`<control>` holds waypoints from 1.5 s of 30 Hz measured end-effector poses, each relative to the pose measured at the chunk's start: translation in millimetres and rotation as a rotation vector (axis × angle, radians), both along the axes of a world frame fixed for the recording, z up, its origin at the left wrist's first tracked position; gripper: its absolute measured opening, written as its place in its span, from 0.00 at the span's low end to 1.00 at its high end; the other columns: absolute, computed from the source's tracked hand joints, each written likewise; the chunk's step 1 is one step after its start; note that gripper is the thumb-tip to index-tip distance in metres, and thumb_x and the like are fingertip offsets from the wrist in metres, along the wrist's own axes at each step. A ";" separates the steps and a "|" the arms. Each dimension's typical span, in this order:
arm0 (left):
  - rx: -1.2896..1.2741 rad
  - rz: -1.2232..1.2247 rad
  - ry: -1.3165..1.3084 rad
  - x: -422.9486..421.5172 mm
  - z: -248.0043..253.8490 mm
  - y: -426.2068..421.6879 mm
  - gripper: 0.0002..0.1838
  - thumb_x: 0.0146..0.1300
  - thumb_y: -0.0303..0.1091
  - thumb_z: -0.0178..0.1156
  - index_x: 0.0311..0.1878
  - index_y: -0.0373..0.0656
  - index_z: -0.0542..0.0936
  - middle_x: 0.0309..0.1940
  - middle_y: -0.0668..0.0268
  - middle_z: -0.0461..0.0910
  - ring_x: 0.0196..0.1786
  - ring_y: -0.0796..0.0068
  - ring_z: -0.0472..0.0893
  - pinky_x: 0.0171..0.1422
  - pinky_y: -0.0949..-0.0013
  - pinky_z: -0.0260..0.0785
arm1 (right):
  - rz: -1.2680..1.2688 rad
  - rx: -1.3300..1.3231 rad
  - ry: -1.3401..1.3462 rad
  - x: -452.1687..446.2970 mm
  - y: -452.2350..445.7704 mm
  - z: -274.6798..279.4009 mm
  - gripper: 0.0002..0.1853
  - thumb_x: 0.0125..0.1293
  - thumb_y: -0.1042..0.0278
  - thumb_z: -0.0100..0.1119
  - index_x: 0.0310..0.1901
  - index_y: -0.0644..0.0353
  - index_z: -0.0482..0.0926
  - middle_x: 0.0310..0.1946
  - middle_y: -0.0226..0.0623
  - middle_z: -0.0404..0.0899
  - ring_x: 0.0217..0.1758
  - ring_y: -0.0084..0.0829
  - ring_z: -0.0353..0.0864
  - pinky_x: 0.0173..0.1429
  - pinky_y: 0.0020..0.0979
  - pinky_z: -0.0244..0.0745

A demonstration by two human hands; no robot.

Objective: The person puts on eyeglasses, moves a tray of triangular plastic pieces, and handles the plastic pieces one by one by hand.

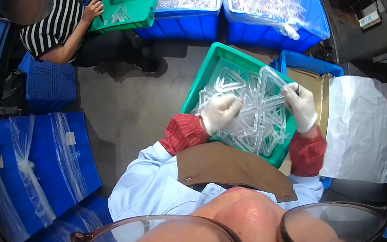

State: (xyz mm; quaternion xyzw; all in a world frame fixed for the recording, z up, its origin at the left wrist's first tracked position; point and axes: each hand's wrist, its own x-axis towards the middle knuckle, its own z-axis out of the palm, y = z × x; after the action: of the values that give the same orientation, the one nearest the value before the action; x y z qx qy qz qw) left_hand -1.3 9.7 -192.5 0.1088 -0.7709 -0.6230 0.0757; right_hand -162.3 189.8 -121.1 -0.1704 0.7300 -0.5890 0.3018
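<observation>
My gloved left hand [221, 113] is closed in a fist-like pinch over the left side of a green crate [201, 79]. Whatever its fingers may hold is hidden. At the crate's right side, my gloved right hand [301, 106] grips a clear plastic triangular frame [263, 84], which is raised at an angle above the others. A small dark object [298, 90] shows by the right fingers; its kind is unclear. Below both hands, many loose clear plastic triangular frames [252, 130] lie in a tangled heap inside the crate.
Two blue bins [179, 29] full of clear pieces stand ahead. At upper left, a seated person [63, 21] holds a green crate [144, 1] with a few pieces. White sheeting [365, 129] lies to the right. Blue crates [51, 82] and plastic-wrapped blue bins [38, 158] stand left.
</observation>
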 end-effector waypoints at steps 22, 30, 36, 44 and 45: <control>0.106 0.110 0.226 -11.2 -2.9 9.2 0.12 0.66 0.31 0.54 0.25 0.38 0.74 0.17 0.66 0.73 0.21 0.76 0.72 0.27 0.70 0.63 | 0.528 0.904 0.557 8.9 -14.6 -33.4 0.17 0.57 0.53 0.60 0.47 0.48 0.78 0.41 0.42 0.81 0.47 0.44 0.79 0.52 0.38 0.72; 0.047 0.131 0.198 -7.4 -8.0 8.0 0.13 0.67 0.32 0.53 0.26 0.37 0.73 0.18 0.67 0.74 0.22 0.81 0.72 0.26 0.73 0.63 | 0.569 0.826 0.557 20.0 -21.3 -50.7 0.15 0.55 0.59 0.57 0.44 0.49 0.79 0.41 0.41 0.81 0.46 0.43 0.79 0.51 0.38 0.73; 0.069 0.174 0.218 -1.5 -7.0 7.2 0.14 0.68 0.32 0.52 0.26 0.36 0.73 0.19 0.67 0.75 0.23 0.81 0.72 0.29 0.74 0.65 | 0.270 0.714 0.593 24.2 -24.5 -36.1 0.11 0.53 0.62 0.55 0.37 0.51 0.79 0.34 0.43 0.81 0.42 0.45 0.80 0.47 0.40 0.74; 0.254 0.280 0.336 -6.8 11.6 12.4 0.12 0.69 0.34 0.51 0.34 0.35 0.75 0.26 0.67 0.76 0.30 0.81 0.73 0.36 0.76 0.67 | -0.186 -0.191 0.310 23.1 -10.1 -25.5 0.06 0.60 0.73 0.57 0.39 0.63 0.78 0.26 0.27 0.77 0.30 0.13 0.71 0.35 0.21 0.70; 0.176 0.275 0.298 -11.2 26.5 8.8 0.10 0.68 0.33 0.52 0.43 0.34 0.74 0.30 0.66 0.77 0.31 0.80 0.74 0.38 0.76 0.68 | -0.185 -0.165 0.361 23.9 -11.3 -23.8 0.06 0.61 0.73 0.58 0.39 0.63 0.78 0.27 0.26 0.77 0.30 0.14 0.72 0.36 0.21 0.71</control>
State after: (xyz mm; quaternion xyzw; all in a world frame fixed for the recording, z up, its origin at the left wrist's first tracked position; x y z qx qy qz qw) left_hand -12.5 18.6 -165.9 0.1261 -0.6717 -0.6808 0.2633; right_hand -138.3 178.5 -144.9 -0.2295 0.7341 -0.6319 0.0957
